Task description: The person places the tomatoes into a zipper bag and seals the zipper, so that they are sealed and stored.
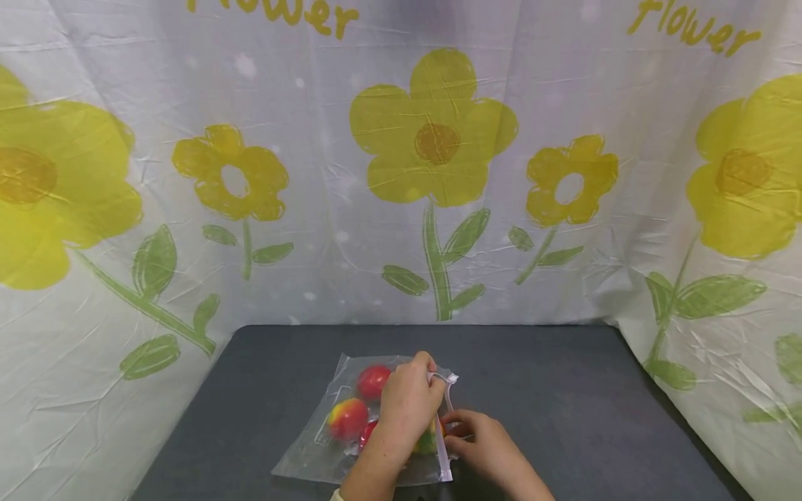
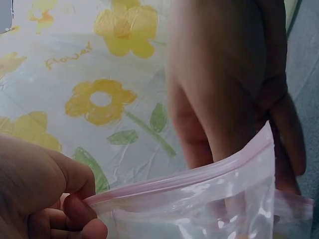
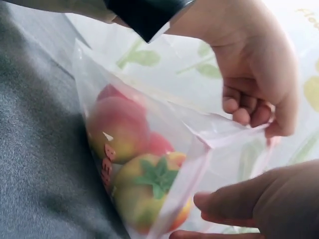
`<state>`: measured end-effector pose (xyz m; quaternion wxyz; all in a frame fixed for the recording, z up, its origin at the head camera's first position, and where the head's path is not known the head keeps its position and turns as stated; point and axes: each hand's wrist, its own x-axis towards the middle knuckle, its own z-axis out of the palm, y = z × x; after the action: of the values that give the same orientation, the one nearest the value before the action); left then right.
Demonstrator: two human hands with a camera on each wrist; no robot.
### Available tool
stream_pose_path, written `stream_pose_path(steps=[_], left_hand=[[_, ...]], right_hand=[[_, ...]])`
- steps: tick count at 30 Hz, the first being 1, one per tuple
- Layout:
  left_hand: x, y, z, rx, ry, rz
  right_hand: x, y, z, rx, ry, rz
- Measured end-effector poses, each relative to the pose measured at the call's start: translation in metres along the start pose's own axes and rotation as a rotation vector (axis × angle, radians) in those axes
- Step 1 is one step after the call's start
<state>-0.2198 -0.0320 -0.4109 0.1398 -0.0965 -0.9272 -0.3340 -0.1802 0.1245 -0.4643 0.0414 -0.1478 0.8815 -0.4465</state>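
Note:
A clear zip bag with a pale pink zip edge lies on the dark table, its mouth facing right. Inside are a red fruit, a red-and-yellow fruit and a yellow-orange fruit with a green star-shaped leafy top, nearest the mouth. My left hand reaches across the bag and pinches the far part of its rim between thumb and fingers. At the parted mouth is my right hand, fingers loosely bent and spread, fingertips just by the yellow-orange fruit. The left wrist view shows the right hand's fingers passing behind the rim.
The dark grey table extends on both sides of the bag. Behind and beside it hangs a white cloth printed with yellow flowers. A black device sits on the left wrist. Red letters are printed on the bag.

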Motion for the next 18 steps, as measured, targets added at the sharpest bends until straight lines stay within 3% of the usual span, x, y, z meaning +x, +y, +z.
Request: stream_pose_path(steps=[2, 5, 8, 13, 18], left_hand=[[0.001, 0.001, 0.0, 0.005, 0.007, -0.003], [0.002, 0.002, 0.001, 0.015, 0.028, 0.005], [0.003, 0.003, 0.0, 0.016, 0.037, 0.011], [0.005, 0.004, 0.001, 0.009, 0.019, 0.012], [0.005, 0.006, 0.004, -0.006, 0.004, 0.02]], right_hand=[[-0.005, 0.0, -0.003, 0.011, 0.021, 0.01], [-0.016, -0.003, -0.007, 0.059, 0.041, 0.104], [-0.028, -0.006, -0.007, 0.165, -0.011, 0.174], [-0.036, -0.003, 0.003, 0.282, -0.132, 0.12], [-0.037, -0.003, 0.01, 0.304, -0.097, 0.121]])
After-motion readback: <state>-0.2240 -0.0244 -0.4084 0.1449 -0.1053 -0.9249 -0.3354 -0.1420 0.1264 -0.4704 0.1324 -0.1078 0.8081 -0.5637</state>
